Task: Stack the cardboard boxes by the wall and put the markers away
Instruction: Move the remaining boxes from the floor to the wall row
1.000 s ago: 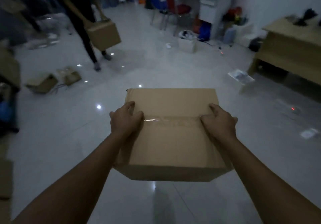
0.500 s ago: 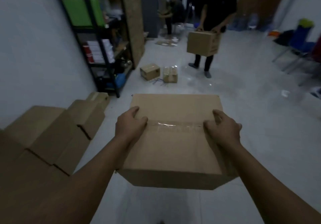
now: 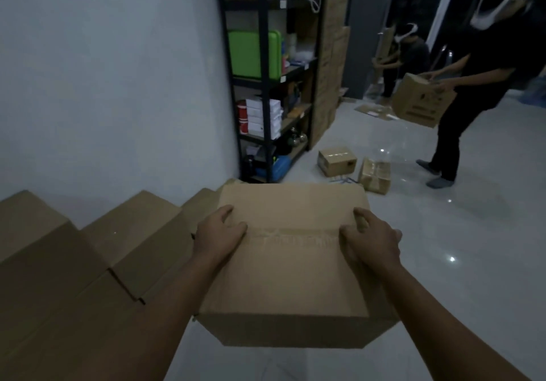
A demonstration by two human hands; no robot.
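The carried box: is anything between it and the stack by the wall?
Nothing visible. The carried box, held by the left hand and right hand, is right beside the stacked boxes along the wall; the loose small boxes lie farther off.

Looks like storeroom / back-office stock area. Black metal shelving rack (image 3: 267, 85) against plain white wall (image 3: 112, 79), loaded with small white boxes (image 3: 263, 117), green case (image 3: 254, 55), misc supplies. Cardboard boxes (image 3: 97, 250) stacked along wall, more loose on glossy tiled floor (image 3: 461, 232). Flattened cardboard sheets (image 3: 329, 64) leaning beside rack. Lighting dim.
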